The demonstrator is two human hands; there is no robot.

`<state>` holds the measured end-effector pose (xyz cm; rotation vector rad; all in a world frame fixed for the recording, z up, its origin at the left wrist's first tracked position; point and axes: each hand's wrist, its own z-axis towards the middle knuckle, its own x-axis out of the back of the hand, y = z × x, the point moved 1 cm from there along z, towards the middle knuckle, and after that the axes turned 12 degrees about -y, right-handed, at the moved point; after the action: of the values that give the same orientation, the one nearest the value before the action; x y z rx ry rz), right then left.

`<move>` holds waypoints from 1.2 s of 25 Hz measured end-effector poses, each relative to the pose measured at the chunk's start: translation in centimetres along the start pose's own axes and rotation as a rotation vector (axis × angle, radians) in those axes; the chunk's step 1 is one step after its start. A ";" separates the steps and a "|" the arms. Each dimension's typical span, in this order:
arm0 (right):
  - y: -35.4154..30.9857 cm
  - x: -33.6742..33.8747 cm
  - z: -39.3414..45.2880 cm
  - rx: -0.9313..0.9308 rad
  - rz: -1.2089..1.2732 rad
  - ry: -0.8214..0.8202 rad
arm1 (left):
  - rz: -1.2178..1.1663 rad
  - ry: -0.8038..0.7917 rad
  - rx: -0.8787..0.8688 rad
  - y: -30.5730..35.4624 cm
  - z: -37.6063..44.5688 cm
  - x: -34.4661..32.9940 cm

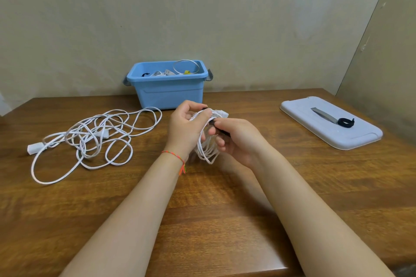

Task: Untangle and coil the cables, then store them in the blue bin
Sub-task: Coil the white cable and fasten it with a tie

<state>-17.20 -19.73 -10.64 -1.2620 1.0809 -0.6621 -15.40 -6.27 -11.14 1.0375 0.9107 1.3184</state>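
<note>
Tangled cable (94, 139): it lies loose on the wooden table (202, 220), well to the left of your hands, white plug ends showing at its left edge and in its middle. Risk: if you pull one end hard, the crossing loops may cinch into a knot; work it open loop by loop.

Left hand (184, 126): your fingers and thumb curl around the top of the coiled white cable (208, 149), pinching the stacked loops together. Risk: loosen that hold and the loops, which hang free below your hand, are likely to spring apart.

Blue bin (167, 90): it stands open at the back of the table, just beyond your hands, with coiled cables already inside.

Right hand (236, 139): your thumb and fingers pinch a black strap (221, 130) against the coil. Risk: the strap could slip off before it closes, or trap only some of the loops. Whether it has gone fully around, I cannot tell.

Bin lid (351, 139): it lies flat on the right, well apart, with a spare black strap (345, 122) resting on it.
</note>
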 end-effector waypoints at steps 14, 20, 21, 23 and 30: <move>-2.3 1.8 -1.0 0.312 -0.640 0.129 | 0.027 -0.162 0.148 0.5 0.0 0.8; -1.9 2.2 -0.5 0.496 -0.804 0.307 | -0.020 -0.332 0.149 1.0 -0.4 -0.2; -1.8 2.3 -0.5 0.476 -0.765 0.298 | -0.002 -0.348 0.147 1.1 -0.5 -0.2; -1.8 2.4 -0.5 0.451 -0.714 0.292 | 0.019 -0.366 0.150 1.3 -0.7 -0.1; -1.9 2.2 -0.3 0.460 -0.649 0.327 | 0.097 -0.313 0.077 1.2 -0.7 0.2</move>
<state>-16.38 -22.20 -9.42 -1.1072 0.6940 -1.5577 -16.46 -6.09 -10.18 1.3199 0.6854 1.1644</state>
